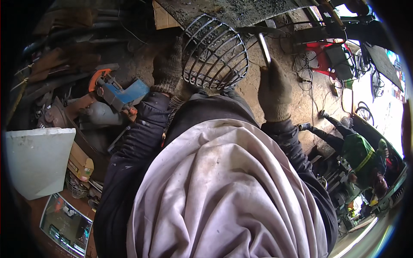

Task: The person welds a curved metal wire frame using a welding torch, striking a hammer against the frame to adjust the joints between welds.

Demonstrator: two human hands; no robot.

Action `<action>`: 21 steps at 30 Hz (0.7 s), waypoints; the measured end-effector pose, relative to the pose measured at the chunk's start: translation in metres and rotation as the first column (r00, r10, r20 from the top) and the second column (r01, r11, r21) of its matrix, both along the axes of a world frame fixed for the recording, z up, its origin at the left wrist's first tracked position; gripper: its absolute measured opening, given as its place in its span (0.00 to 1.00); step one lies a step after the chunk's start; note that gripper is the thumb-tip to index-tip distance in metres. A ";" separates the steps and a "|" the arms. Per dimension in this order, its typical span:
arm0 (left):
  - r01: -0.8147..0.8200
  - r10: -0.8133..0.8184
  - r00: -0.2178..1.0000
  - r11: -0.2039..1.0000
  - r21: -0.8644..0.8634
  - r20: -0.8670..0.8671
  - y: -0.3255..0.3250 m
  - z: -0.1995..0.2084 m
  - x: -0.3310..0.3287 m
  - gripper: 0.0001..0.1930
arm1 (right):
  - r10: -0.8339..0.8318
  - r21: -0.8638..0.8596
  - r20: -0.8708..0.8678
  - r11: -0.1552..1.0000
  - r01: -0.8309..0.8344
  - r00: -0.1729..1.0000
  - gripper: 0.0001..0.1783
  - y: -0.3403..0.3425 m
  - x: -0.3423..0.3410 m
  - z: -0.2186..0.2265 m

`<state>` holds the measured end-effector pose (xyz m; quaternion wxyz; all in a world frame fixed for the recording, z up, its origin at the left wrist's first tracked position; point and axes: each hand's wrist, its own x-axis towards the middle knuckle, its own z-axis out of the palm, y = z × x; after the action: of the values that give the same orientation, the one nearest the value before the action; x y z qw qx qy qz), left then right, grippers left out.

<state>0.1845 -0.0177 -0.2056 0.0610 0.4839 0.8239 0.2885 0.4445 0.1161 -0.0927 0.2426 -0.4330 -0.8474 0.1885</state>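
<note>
A round basket of dark metal bars is in front of my knees, its open side tilted toward the worktable. At its left rim is my left hand, in a worn knitted glove, closed against the bars; its fingertips are partly hidden. To the right of the basket, my right hand, gloved too, is closed around a slim pale metal bar. This bar points up and away toward a dark piece near the table edge; I cannot tell whether the two are joined. The bar and basket stand apart.
A worktable strewn with black debris lies ahead. At left are a blue and orange machine, a grey cylinder and a white panel. Cables and a red item lie right. A person in green works at far right.
</note>
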 end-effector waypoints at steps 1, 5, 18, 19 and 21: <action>0.027 -0.028 0.987 1.000 -0.004 -0.157 0.000 0.003 0.000 0.23 | -0.020 -0.008 -0.132 1.000 0.019 0.991 0.16 -0.003 0.002 -0.002; -0.140 0.168 0.864 0.986 -0.093 0.475 0.011 0.030 0.002 0.19 | 0.003 0.059 -0.033 0.998 -0.001 0.999 0.17 -0.001 -0.007 0.013; -0.214 0.077 0.789 0.964 0.155 0.609 0.011 0.031 0.007 0.20 | 0.011 0.021 0.007 1.000 -0.011 1.000 0.17 0.002 -0.004 0.005; -0.213 0.075 0.791 0.964 0.158 0.608 0.012 0.030 0.005 0.20 | 0.010 0.024 0.005 1.000 -0.010 1.000 0.17 0.003 -0.003 0.005; -0.146 0.131 0.916 0.989 0.010 0.379 0.010 0.024 0.002 0.20 | 0.036 0.039 -0.044 0.999 -0.034 0.998 0.17 0.004 -0.002 0.003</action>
<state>0.1860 -0.0073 -0.1812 0.1881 0.3609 0.8234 0.3954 0.4424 0.1205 -0.0899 0.2662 -0.4092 -0.8527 0.1861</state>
